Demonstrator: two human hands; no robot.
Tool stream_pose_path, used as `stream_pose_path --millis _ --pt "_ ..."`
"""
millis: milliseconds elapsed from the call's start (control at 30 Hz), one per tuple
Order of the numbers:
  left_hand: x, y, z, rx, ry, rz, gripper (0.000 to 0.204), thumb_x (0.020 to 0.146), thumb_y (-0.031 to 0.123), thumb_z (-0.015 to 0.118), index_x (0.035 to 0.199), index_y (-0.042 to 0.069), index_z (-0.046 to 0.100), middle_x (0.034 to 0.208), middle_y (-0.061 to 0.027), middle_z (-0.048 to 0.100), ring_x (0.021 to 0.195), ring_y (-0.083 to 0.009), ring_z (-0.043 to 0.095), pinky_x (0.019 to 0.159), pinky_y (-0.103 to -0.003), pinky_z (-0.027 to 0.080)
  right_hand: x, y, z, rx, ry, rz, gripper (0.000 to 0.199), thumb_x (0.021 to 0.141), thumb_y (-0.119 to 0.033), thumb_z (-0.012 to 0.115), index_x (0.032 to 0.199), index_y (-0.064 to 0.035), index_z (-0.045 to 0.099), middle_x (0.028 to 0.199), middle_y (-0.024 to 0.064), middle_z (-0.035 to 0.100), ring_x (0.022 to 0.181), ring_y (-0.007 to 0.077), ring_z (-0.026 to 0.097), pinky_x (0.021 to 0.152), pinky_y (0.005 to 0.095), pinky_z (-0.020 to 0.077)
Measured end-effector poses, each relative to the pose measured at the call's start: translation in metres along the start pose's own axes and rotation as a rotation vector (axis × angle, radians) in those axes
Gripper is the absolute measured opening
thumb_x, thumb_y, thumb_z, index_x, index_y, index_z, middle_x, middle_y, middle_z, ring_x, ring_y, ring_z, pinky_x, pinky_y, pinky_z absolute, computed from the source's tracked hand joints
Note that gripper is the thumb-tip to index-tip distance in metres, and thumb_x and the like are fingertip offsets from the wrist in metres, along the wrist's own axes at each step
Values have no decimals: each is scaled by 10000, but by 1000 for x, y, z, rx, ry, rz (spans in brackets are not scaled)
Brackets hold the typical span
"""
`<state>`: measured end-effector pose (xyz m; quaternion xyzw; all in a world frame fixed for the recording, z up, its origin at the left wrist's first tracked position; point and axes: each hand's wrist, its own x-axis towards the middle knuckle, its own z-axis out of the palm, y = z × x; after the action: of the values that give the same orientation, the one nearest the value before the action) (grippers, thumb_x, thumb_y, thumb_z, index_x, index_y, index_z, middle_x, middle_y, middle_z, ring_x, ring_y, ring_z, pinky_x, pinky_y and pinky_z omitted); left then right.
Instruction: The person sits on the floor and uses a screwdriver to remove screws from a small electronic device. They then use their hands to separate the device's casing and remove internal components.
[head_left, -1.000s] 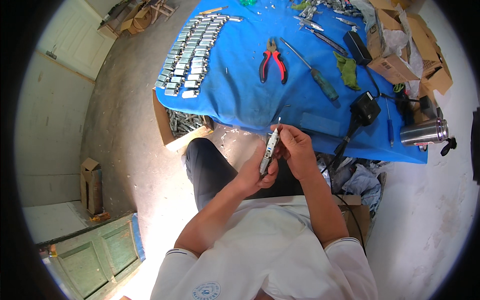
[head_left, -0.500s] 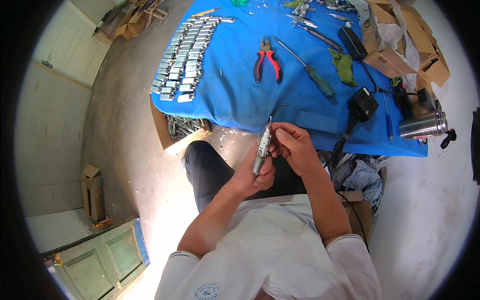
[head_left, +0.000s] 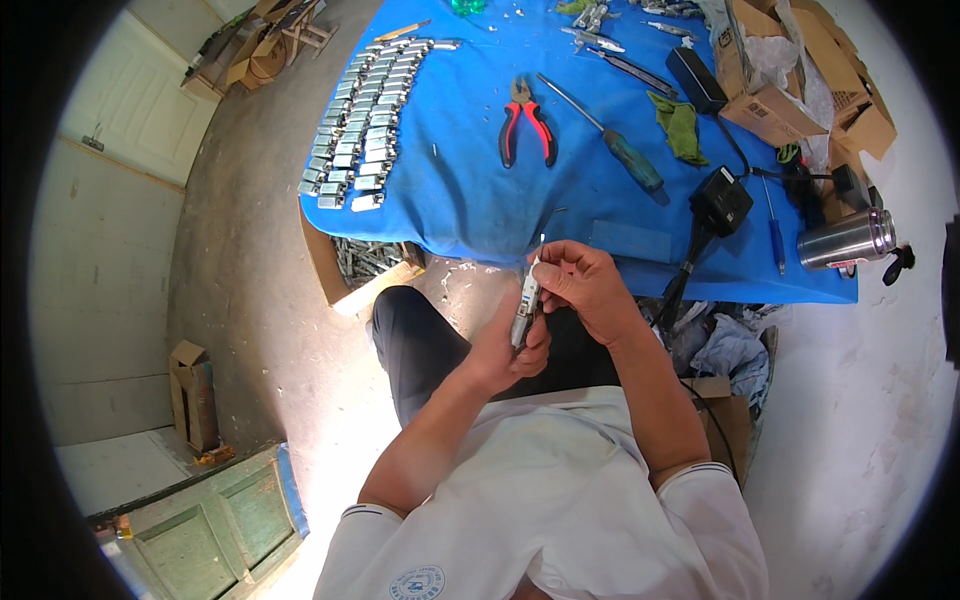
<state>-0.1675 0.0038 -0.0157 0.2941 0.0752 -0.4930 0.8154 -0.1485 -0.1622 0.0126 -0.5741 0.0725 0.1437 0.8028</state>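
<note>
My left hand (head_left: pixel 497 350) is wrapped round a slim metal part (head_left: pixel 524 312) with a white upper section, held upright above my lap. A thin rod sticks up from the part's top end. The thumb and fingers of my right hand (head_left: pixel 592 290) pinch that upper end near the base of the rod. Both hands are close together, just short of the table's front edge. What exact kind of part it is does not show.
On the blue-covered table (head_left: pixel 460 190) lie rows of small metal parts (head_left: pixel 353 130), red-handled pliers (head_left: pixel 527 120), a screwdriver (head_left: pixel 630 160) and a green cloth (head_left: pixel 678 128). At right are a black adapter (head_left: pixel 722 200) and a steel flask (head_left: pixel 848 240). A box of metal parts (head_left: pixel 372 258) stands below.
My right thumb and fingers have closed in on the upper end of the metal part; before, they were held slightly beside it. My left hand keeps its grip.
</note>
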Motion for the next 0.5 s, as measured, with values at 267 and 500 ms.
stream_pose_path --millis 267,500 --pt "-2 -5 0 -6 53 -1 662 958 679 244 619 139 422 471 9 320 382 -106 281 380 -239 224 0 4 0 -60 3 -37 193 882 -109 652 1027 18 655 859 18 643 718 79 575 641 226 472" --pt "-1 -2 -6 -176 -42 -17 666 942 702 244 615 146 412 469 4 332 371 -109 284 371 -234 229 -7 22 12 25 -39 15 231 918 -155 565 1055 9 652 875 22 658 768 77 588 793 260 467"
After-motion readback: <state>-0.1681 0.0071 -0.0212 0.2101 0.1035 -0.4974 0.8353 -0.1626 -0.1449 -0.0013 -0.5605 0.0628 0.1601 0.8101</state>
